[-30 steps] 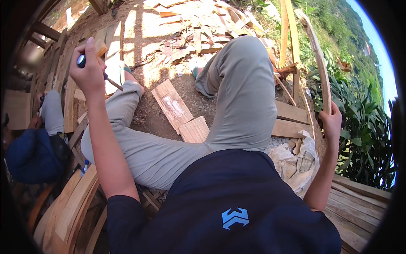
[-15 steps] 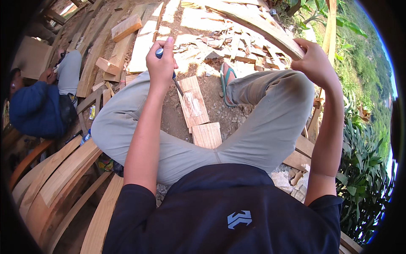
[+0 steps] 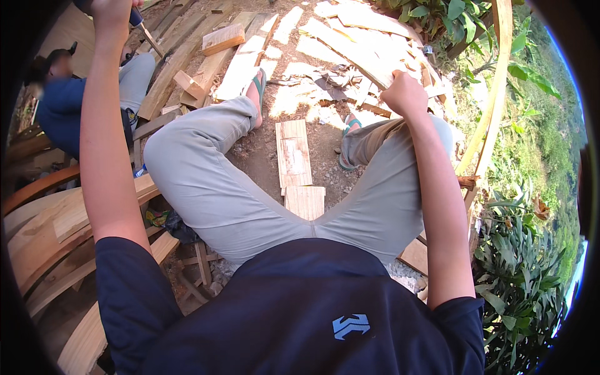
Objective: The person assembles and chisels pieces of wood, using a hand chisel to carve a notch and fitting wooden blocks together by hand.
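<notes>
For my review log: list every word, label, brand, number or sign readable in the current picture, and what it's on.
No readable words or numbers.
Dark shirt: pale-blue angular emblem, no legible lettering.
Colourful crumpled item beside the thigh: too small to read.
Blue-handled tool in the left hand: no legible marking.

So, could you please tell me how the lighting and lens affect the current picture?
Head view: sunlight washes out the ground near the top, and the wooden strip in the right hand partly merges with that glare; head view, centre: the board lies outside it, brown streaks readable; head view, right: the upright pole looks bowed, probably from the fisheye.
</notes>
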Action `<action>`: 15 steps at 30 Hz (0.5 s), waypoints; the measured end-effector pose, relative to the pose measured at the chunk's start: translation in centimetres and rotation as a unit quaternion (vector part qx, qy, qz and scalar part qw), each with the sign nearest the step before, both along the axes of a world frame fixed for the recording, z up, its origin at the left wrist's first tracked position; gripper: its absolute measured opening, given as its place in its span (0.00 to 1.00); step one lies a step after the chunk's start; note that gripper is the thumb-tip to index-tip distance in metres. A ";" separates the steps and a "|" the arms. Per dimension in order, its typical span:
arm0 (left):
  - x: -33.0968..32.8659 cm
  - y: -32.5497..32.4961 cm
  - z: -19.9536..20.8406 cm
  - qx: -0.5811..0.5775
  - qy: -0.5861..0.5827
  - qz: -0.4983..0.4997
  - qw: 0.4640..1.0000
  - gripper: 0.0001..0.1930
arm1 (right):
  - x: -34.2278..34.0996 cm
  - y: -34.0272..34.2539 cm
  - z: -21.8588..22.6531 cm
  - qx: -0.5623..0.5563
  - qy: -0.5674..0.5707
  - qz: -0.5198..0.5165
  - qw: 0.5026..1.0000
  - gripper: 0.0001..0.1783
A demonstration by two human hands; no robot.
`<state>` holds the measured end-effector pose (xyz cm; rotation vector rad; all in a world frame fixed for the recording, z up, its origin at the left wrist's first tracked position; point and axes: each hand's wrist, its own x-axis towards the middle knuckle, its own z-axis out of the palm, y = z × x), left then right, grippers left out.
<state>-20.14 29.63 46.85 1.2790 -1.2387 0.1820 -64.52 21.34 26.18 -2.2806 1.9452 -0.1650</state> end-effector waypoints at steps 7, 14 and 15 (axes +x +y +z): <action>2.0 -0.7 -1.7 0.088 0.069 -0.048 0.993 0.13 | 0.7 0.5 -0.5 -0.017 0.011 0.007 1.000 0.25; 4.7 -3.5 -10.0 0.115 0.028 -0.078 0.990 0.07 | 0.5 2.5 2.3 -0.038 0.036 -0.004 0.999 0.32; 4.2 -2.8 -10.5 0.161 0.080 -0.107 0.978 0.07 | 0.8 3.3 3.4 -0.054 0.042 0.004 0.998 0.34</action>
